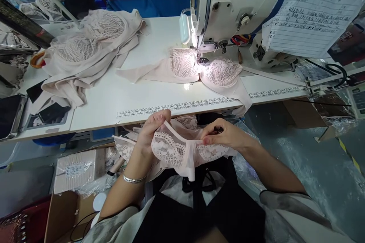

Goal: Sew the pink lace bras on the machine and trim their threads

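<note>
Over my lap I hold a pale pink lace bra (170, 148) by its upper edge, just below the table's front edge. My left hand (152, 129) is closed on the edge of one cup, thumb on top. My right hand (221, 133) pinches the edge on the other side of the centre, thumb against the fabric. A strip of fabric hangs down from the middle. Further pale lace pieces lie beneath and behind it. On the table a second pale bra (221, 73) lies under the lit needle area of the sewing machine (230, 3), touched by neither hand.
More bras (94, 41) are piled on the table's left side, near orange-handled scissors (37, 60). A ruler strip (182, 105) runs along the front edge. A written sheet (308, 15) hangs on the machine. An open cardboard box (64, 216) stands at lower left.
</note>
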`<act>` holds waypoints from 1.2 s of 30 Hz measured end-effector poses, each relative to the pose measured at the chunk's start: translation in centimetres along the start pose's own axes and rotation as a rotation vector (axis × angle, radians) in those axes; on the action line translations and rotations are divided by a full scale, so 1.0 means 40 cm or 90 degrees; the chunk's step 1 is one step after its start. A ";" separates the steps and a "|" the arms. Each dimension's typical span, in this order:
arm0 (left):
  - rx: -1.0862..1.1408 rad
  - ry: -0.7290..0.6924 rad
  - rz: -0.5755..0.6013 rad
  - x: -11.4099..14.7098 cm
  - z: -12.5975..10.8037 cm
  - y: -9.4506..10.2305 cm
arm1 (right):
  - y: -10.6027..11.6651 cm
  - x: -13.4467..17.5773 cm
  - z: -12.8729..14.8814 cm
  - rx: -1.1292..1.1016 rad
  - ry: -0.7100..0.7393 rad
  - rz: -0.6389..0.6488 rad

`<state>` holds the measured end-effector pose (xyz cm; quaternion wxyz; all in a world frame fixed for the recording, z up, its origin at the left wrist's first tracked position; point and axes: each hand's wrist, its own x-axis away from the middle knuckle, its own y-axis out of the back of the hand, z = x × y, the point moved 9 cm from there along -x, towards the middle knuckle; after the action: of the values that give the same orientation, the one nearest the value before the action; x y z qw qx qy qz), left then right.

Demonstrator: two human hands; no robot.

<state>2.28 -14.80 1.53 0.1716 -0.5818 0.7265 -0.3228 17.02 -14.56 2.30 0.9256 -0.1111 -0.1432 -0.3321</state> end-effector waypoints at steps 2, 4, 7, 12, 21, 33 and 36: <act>-0.001 0.001 0.003 0.000 0.002 0.005 | -0.006 0.006 0.001 0.001 -0.012 0.003; -0.002 0.001 0.008 0.000 0.003 0.009 | -0.011 0.009 0.001 -0.017 -0.010 0.013; -0.010 -0.001 0.008 -0.001 0.002 0.013 | -0.014 0.010 0.001 -0.071 0.017 0.030; -0.016 0.008 -0.003 -0.001 0.006 0.015 | -0.017 0.008 0.004 -0.134 0.057 0.046; -0.023 0.000 -0.006 0.001 0.016 0.030 | -0.019 0.008 0.017 -0.113 0.098 0.068; -0.692 -0.200 -0.094 0.015 -0.118 -0.079 | -0.004 0.014 0.031 -0.034 0.084 0.045; -0.748 -0.232 0.037 0.039 -0.099 -0.185 | 0.005 0.014 0.041 -0.017 0.085 0.026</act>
<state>4.81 -16.09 9.58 -0.0472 -0.6049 0.7576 0.2408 17.26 -14.25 4.00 0.9383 -0.1035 -0.0742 -0.3214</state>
